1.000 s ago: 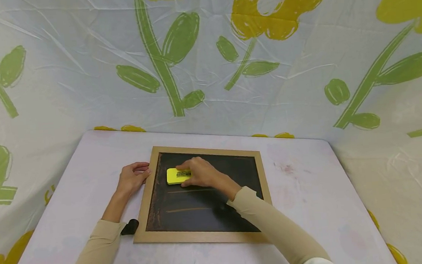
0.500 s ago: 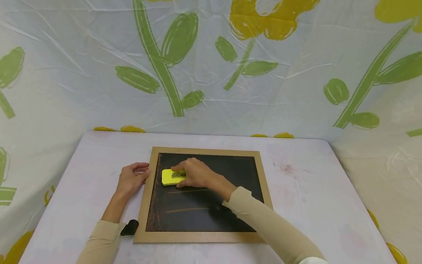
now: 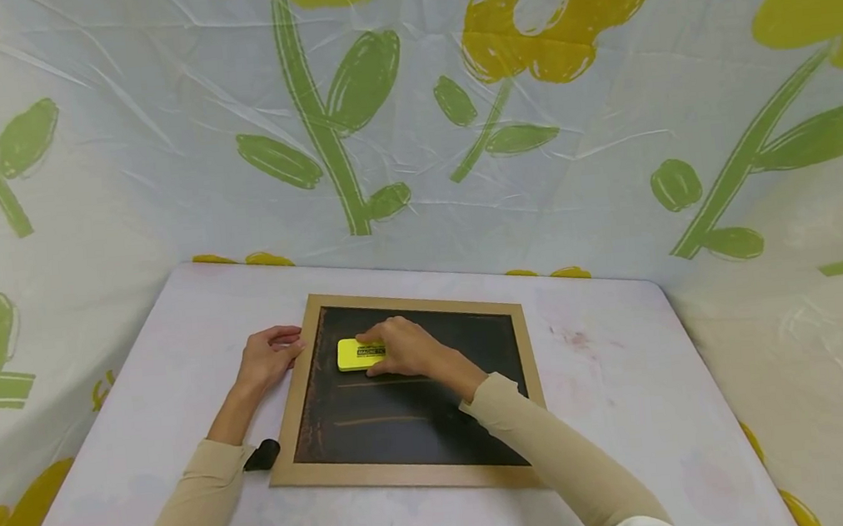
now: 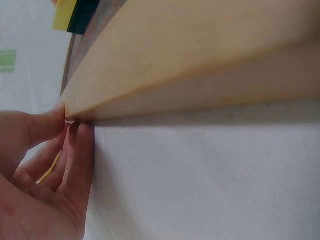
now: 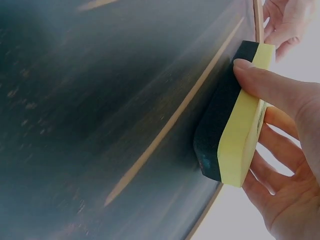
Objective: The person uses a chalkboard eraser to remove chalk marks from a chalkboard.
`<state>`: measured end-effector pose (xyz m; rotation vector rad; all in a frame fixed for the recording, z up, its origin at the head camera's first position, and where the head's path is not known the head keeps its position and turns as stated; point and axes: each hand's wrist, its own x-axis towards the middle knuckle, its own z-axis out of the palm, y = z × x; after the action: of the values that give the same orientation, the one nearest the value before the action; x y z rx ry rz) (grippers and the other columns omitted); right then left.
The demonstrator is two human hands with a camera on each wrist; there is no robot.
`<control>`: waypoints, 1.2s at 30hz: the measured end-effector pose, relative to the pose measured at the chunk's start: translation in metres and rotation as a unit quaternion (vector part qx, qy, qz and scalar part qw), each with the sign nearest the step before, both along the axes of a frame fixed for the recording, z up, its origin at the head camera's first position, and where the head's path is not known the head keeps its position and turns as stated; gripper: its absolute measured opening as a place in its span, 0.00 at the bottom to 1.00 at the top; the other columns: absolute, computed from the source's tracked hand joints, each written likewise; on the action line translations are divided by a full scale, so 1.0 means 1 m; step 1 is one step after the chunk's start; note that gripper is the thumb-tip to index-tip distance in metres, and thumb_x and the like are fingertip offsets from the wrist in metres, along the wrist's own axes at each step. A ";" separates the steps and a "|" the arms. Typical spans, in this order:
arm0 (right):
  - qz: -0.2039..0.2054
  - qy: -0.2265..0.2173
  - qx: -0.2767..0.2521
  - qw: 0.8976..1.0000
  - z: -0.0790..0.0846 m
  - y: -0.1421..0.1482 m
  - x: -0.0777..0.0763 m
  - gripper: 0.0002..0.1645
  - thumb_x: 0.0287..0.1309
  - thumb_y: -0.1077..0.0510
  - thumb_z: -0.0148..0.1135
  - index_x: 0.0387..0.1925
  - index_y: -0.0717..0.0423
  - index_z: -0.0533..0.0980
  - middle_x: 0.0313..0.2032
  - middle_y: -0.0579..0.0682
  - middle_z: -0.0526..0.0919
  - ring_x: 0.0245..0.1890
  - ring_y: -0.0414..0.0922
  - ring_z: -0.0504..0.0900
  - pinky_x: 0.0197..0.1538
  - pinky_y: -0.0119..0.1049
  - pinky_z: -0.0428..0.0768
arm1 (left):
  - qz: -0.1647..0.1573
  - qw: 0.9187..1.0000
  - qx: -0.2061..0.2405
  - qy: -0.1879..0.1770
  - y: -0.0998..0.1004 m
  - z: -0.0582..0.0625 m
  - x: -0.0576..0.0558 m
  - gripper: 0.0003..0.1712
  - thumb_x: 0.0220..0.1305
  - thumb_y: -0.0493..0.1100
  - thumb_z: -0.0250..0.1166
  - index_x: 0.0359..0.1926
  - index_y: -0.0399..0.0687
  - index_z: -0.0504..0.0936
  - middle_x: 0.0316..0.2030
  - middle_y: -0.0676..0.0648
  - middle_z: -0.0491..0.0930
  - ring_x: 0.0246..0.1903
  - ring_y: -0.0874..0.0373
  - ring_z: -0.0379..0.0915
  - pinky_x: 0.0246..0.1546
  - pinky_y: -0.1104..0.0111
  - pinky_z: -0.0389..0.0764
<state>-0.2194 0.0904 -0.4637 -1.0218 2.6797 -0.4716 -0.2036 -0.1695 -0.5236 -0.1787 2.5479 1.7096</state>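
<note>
Person's two hands at a framed chalkboard (image 3: 377, 446) on a pale table (image 3: 627, 379), with a flower-patterned cloth (image 3: 579, 174) hanging behind. At the lower left of the board, a small black object (image 3: 263, 455), too indistinct to identify, sits just beside the frame and against the left sleeve (image 3: 184, 518). The right sleeve (image 3: 567, 459) crosses the lower right of the board, covering part of the frame and of the dark surface. The right hand (image 3: 414, 351) has its grip clamped on a yellow eraser (image 3: 354, 355), located over the upper left of the board. The left hand (image 3: 264, 358) touches the frame's left side with thumb and fingertips; whether this grip pinches the edge cannot be told. The head view shows two light-brown lines (image 3: 383, 421) below the eraser, one above the other. The right wrist view alone reveals the full thickness of the eraser's black pad (image 5: 220, 120), facing the board; the left wrist view shows the frame's outer side close up, with the eraser partly visible at upper left. The wooden frame (image 3: 410, 474) encloses the dark panel.
</note>
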 end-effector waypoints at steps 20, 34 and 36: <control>-0.032 -0.006 0.004 0.999 0.001 0.046 0.003 0.37 0.54 0.52 0.80 0.65 0.57 0.78 0.60 0.53 0.83 0.60 0.51 0.81 0.63 0.45 0.78 | 0.001 1.000 0.021 0.003 0.000 0.001 -0.001 0.19 0.69 0.32 0.66 0.58 0.24 0.79 0.50 0.27 0.82 0.32 0.66 0.78 0.29 0.76 0.81; -0.044 0.002 0.000 0.999 0.003 0.078 0.009 0.37 0.53 0.55 0.81 0.64 0.60 0.79 0.59 0.56 0.83 0.59 0.52 0.82 0.61 0.46 0.80 | -0.001 1.000 0.018 0.000 0.000 0.003 0.001 0.19 0.70 0.33 0.65 0.58 0.24 0.79 0.50 0.27 0.82 0.32 0.67 0.78 0.30 0.75 0.81; -0.047 0.003 -0.002 0.999 0.003 0.082 0.010 0.37 0.53 0.55 0.81 0.64 0.60 0.79 0.59 0.56 0.84 0.59 0.53 0.82 0.61 0.46 0.80 | -0.003 1.000 0.017 0.000 -0.001 0.003 0.001 0.20 0.70 0.33 0.65 0.58 0.24 0.79 0.50 0.27 0.82 0.32 0.66 0.78 0.30 0.75 0.82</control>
<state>-0.2095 0.1728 -0.4609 -0.9042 2.7427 -0.4927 -0.2027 -0.1701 -0.5208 -0.1703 2.5143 1.7494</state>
